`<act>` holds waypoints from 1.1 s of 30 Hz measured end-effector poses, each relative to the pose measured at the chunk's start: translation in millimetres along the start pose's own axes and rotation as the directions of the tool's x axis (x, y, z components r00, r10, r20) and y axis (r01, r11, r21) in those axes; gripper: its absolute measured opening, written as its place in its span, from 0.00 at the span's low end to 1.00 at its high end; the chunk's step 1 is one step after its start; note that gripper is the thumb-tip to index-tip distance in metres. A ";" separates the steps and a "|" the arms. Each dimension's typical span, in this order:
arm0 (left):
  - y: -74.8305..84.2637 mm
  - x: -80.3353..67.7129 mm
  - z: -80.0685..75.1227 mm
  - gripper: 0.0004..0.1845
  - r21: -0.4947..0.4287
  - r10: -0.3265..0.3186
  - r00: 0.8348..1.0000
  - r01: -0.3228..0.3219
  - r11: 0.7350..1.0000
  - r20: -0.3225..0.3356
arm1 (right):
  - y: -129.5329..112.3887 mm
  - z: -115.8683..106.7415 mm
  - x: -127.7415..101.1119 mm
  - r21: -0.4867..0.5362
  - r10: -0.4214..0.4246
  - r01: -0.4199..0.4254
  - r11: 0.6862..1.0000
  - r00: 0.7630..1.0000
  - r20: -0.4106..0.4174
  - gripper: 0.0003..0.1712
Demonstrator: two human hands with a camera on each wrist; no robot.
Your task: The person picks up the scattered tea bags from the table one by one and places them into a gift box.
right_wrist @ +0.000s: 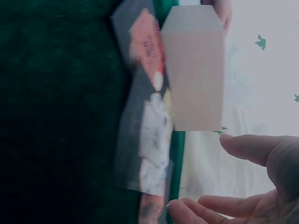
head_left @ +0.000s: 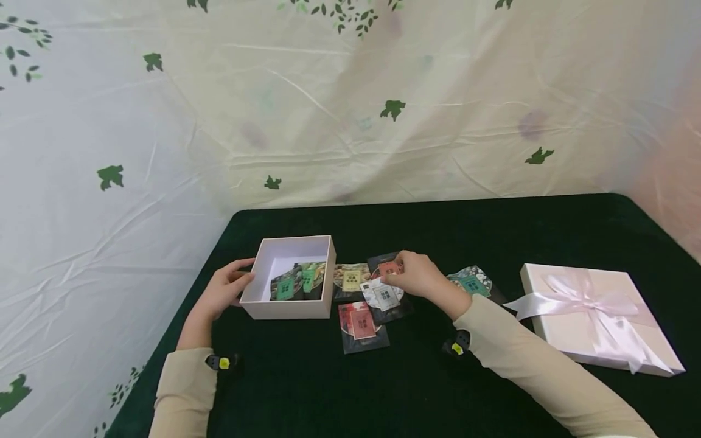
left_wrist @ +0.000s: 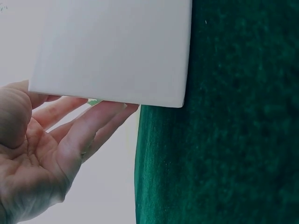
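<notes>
On the dark green table stands an open pale box (head_left: 291, 310), with two dark packets with green labels (head_left: 297, 283) inside. My left hand (head_left: 226, 286) rests against its left wall, and in the left wrist view the extended fingers (left_wrist: 96, 126) meet the box's edge. To the right of the box lie several flat, square packets. My right hand (head_left: 421, 277) reaches over a packet with a red label (head_left: 387, 267). Its thumb and fingers are spread apart in the right wrist view. Below are a white-labelled packet (head_left: 385, 296) and another red-labelled one (head_left: 364, 327).
A yellow-labelled packet (head_left: 352, 280) lies against the box. Beyond the right wrist is a teal-labelled packet (head_left: 473, 283), partly hidden by the arm. At the right lies a pale pink lid (head_left: 558, 328) tied with a satin ribbon bow (head_left: 588, 301). A leaf-patterned cloth (head_left: 328, 121) hangs behind.
</notes>
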State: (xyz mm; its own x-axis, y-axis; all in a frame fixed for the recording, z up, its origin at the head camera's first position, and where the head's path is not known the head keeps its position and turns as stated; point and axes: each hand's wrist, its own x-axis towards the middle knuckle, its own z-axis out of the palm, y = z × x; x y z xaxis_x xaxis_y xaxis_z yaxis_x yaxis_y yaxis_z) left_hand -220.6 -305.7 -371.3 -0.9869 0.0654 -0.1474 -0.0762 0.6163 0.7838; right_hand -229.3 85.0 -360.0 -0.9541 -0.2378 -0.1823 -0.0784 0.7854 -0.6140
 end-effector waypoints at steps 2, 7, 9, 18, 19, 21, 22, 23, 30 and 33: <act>-1.0 -0.9 0.4 0.27 0.000 0.004 1.000 -0.004 1.000 -0.002 | 2.3 4.0 0.8 -0.026 0.007 -0.006 1.000 1.000 0.012 0.31; -3.0 -1.7 1.5 0.28 -0.007 0.005 1.000 -0.005 1.000 0.001 | 8.3 12.5 3.6 -0.064 0.029 -0.027 0.998 0.999 0.032 0.25; -3.1 -1.5 1.8 0.28 -0.010 0.000 1.000 0.000 1.000 0.005 | 10.7 16.1 4.7 -0.069 0.041 -0.039 0.997 0.999 0.031 0.25; -4.2 1.5 0.2 0.29 -0.018 0.000 1.000 0.000 1.000 0.020 | 14.3 26.2 8.4 -0.103 0.067 -0.063 0.993 0.997 0.040 0.50; -4.3 1.8 -0.2 0.29 -0.018 0.003 1.000 -0.002 1.000 0.020 | 14.6 26.3 8.9 -0.093 0.066 -0.061 0.994 0.997 0.044 0.50; -4.3 2.2 -0.8 0.29 -0.016 0.003 1.000 -0.002 1.000 0.018 | 14.8 26.1 9.3 -0.072 0.061 -0.057 0.996 0.997 0.055 0.50; -4.3 2.4 -1.1 0.29 -0.015 0.002 1.000 -0.002 1.000 0.019 | 15.1 26.0 9.5 -0.061 0.058 -0.055 0.997 0.997 0.059 0.49; -4.2 2.6 -1.4 0.29 -0.014 0.004 1.000 -0.004 1.000 0.020 | 15.4 25.6 9.8 -0.049 0.055 -0.052 0.997 0.996 0.064 0.48; -4.6 6.4 -3.4 0.29 -0.027 0.004 0.999 -0.003 1.000 0.034 | 17.0 23.9 10.8 0.007 0.052 -0.053 0.999 0.996 0.067 0.40; -4.8 8.7 -4.0 0.29 -0.041 0.005 0.999 -0.003 0.999 0.047 | 18.2 23.4 10.8 0.014 0.053 -0.054 0.998 0.997 0.064 0.41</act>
State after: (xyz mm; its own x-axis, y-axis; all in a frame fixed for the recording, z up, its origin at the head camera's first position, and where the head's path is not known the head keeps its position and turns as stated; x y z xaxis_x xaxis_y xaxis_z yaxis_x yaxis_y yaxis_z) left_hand -229.4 -311.1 -374.0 -0.9795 0.1056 -0.1715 -0.0787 0.5834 0.8084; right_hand -234.3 83.3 -391.2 -0.9363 -0.2324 -0.2632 -0.0232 0.7891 -0.6139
